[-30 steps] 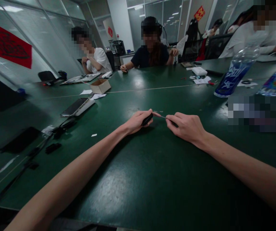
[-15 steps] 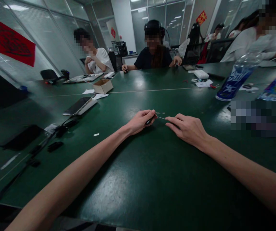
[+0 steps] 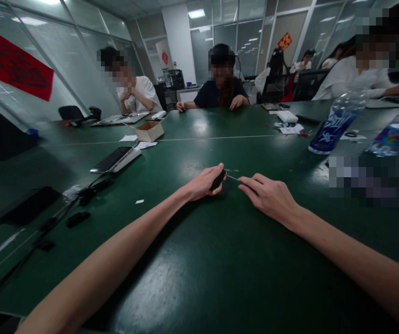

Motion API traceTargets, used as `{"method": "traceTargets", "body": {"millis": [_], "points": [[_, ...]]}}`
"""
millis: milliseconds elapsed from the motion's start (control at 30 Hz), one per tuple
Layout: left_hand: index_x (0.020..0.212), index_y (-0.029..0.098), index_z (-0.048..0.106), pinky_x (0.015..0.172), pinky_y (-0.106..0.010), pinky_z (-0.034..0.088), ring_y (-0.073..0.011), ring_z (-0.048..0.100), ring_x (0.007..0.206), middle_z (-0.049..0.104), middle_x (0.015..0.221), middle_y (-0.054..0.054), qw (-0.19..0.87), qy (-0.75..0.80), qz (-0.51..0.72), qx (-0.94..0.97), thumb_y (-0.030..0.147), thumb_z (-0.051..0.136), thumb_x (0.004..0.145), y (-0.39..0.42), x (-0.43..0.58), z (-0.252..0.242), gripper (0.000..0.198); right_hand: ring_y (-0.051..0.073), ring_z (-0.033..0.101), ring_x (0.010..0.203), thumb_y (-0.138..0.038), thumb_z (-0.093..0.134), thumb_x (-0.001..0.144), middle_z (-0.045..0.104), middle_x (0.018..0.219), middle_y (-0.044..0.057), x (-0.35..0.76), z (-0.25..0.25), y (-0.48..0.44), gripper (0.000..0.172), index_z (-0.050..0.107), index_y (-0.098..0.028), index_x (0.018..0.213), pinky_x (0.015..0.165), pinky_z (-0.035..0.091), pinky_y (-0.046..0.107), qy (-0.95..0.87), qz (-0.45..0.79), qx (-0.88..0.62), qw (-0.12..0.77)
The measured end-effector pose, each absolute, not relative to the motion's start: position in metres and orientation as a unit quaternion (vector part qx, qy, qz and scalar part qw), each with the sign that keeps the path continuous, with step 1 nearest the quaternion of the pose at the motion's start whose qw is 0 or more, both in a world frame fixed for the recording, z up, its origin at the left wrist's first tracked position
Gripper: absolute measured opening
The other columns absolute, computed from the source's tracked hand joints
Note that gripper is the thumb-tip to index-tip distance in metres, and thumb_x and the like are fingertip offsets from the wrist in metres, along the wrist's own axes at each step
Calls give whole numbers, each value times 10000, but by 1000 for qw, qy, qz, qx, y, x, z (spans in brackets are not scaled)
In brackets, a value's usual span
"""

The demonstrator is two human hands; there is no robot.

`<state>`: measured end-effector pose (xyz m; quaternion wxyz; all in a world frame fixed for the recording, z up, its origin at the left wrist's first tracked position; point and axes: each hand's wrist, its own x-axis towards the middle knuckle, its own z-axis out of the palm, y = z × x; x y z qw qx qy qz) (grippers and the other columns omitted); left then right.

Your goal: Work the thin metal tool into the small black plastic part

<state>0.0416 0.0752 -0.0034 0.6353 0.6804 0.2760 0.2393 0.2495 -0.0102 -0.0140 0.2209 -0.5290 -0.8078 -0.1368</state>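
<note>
the left hand point(image 3: 201, 183) closes around a small black-handled tool point(image 3: 218, 180) just above the green bench point(image 3: 199, 260). its thin metal shaft point(image 3: 232, 177) points right towards the right hand point(image 3: 269, 197), curled loosely; any pinch there cannot be told.

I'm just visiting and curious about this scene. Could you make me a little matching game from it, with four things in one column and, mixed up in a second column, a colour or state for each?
Things:
1. The person's left hand
2. The cardboard box
3. The plastic water bottle
4. The banner

Colours and states:
A. Has a blue label
B. Grips a small black object
C. Red with dark markings
D. Open at the top, on the green table

Right pairs: 1-B, 2-D, 3-A, 4-C.
</note>
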Motion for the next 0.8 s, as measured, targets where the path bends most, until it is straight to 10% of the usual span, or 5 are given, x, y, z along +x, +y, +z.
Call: {"method": "traceTargets", "body": {"millis": [800], "points": [[759,177,470,437,-213,247,-82,301,400,394,461,55,560,271,223,750,586,243,911,73,42,-2,492,126,553,656,-400,339,975,619,850,47,249,-13,-12,351,590,-221,1142,540,337,230,-814,-97,-531,213]]}}
